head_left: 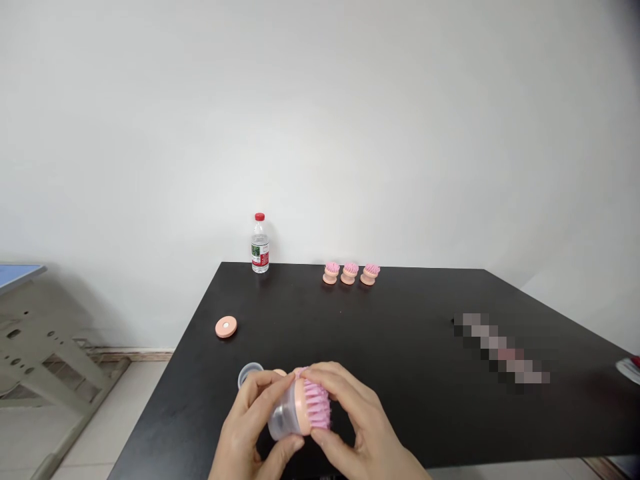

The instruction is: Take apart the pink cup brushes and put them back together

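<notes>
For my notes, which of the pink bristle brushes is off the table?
The brush held between the left hand and right hand, with a clear cup at its back. Three other brushes stand in a row at the table's far edge.

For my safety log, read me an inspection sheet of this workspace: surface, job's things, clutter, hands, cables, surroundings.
surface: black tabletop, a pixelated patch over its right part.
job's things: pink-bristled brush with clear plastic base, held above the table; clear round cap and peach disc on the table; three matching brushes in a row near the far edge.
clutter: red-capped water bottle; red and white object at right, cut off.
grippers: left hand on the clear base; right hand on the bristled end.
cables: nothing seen.
surroundings: white wall, tiled floor, grey metal stand.
</notes>
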The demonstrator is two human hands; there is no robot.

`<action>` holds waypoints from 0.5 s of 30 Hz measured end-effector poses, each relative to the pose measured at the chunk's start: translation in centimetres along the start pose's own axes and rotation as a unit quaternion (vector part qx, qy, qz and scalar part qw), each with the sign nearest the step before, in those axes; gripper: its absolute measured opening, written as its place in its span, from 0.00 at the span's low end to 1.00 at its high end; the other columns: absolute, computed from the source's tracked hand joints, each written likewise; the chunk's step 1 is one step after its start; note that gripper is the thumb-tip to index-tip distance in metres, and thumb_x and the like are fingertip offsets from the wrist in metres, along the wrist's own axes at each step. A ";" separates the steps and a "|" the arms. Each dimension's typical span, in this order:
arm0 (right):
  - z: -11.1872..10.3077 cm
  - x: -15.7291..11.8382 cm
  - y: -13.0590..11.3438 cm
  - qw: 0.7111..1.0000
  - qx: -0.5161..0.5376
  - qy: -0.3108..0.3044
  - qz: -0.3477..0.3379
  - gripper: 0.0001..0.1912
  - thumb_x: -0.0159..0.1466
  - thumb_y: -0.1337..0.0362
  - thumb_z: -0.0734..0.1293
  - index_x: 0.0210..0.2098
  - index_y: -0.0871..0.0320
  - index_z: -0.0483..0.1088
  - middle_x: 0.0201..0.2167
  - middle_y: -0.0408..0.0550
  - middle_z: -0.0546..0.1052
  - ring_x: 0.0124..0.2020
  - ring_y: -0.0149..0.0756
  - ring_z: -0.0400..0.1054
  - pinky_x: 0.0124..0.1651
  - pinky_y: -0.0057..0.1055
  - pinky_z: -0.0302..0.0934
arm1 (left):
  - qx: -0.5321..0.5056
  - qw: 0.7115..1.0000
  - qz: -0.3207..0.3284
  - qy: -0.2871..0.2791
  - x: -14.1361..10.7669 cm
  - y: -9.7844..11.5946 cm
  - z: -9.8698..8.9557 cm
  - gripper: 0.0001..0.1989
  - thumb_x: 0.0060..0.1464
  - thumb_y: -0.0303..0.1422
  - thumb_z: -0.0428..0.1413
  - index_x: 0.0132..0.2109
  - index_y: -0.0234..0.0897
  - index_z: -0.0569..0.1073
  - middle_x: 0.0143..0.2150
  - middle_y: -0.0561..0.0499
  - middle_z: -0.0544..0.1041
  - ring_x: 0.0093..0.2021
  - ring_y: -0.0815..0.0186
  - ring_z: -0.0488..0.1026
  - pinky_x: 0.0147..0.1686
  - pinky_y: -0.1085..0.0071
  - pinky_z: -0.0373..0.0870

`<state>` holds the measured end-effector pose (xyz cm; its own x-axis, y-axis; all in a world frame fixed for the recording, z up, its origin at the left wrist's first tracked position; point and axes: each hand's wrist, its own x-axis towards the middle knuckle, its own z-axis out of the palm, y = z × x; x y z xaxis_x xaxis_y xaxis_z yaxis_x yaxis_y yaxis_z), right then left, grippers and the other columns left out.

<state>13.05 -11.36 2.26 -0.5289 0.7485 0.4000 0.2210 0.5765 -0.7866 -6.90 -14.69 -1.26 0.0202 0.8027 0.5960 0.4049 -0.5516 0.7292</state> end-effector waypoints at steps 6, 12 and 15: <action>-0.4 -0.7 -0.4 1.000 0.001 -0.020 -0.002 0.28 0.63 0.69 0.69 0.60 0.42 0.65 0.57 0.47 0.71 0.59 0.46 0.67 0.62 0.40 0.63 | -0.062 0.998 -0.011 -0.008 -0.6 0.1 0.8 0.22 0.59 0.46 0.59 0.58 0.49 0.74 0.53 0.44 0.79 0.53 0.54 0.77 0.50 0.63 0.78; -1.6 -0.3 -1.7 0.997 -0.018 -0.059 -0.044 0.28 0.64 0.75 0.68 0.57 0.40 0.67 0.53 0.45 0.75 0.55 0.42 0.70 0.60 0.37 0.66 | -0.177 0.980 -0.087 -0.010 -1.3 0.5 1.3 0.22 0.54 0.49 0.62 0.54 0.49 0.76 0.49 0.45 0.81 0.49 0.53 0.79 0.47 0.62 0.78; -2.1 -0.2 -2.2 0.994 -0.033 -0.080 -0.060 0.26 0.64 0.74 0.69 0.56 0.41 0.68 0.51 0.46 0.76 0.54 0.43 0.70 0.59 0.38 0.66 | -0.278 0.944 -0.170 -0.045 -1.8 0.1 1.7 0.25 0.51 0.53 0.63 0.51 0.45 0.75 0.40 0.46 0.79 0.37 0.58 0.79 0.35 0.66 0.79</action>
<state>14.43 -12.11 4.93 -0.6768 0.6150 0.4046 0.1990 0.6820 -0.7037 -5.35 -15.78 -2.79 0.0637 0.9572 0.2823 -0.1393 -0.2715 0.9523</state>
